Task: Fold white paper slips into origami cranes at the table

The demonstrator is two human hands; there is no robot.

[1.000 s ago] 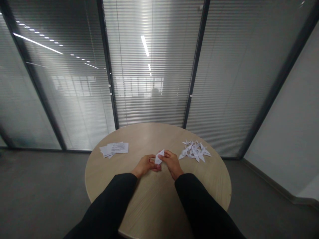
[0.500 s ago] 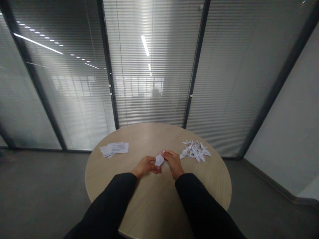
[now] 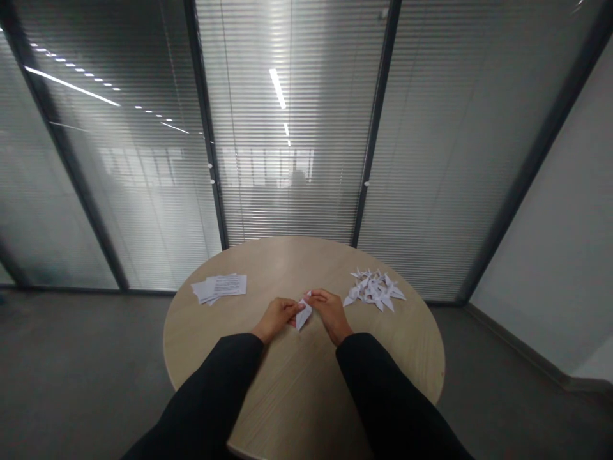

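A small folded piece of white paper (image 3: 302,317) is held between both hands over the middle of the round table. My left hand (image 3: 281,315) is closed on its left side, thumb on top. From the upper right, my right hand (image 3: 328,310) pinches the paper's top edge with its fingertips. The paper looks narrow and pointed at the lower end; its finer folds are too small to make out. To the right of my right hand lies a pile of folded white paper pieces (image 3: 374,290) with pointed tips.
Several flat sheets of printed paper (image 3: 228,285) overlap at the left of the light wooden table (image 3: 287,255). Behind the table stands a glass partition with blinds (image 3: 292,211) and dark frames. A pale wall (image 3: 550,268) rises at the right.
The paper has turned from a wider six-sided outline to a narrower, pointed one. My left thumb has moved onto the paper, and my right fingertips have shifted slightly left.
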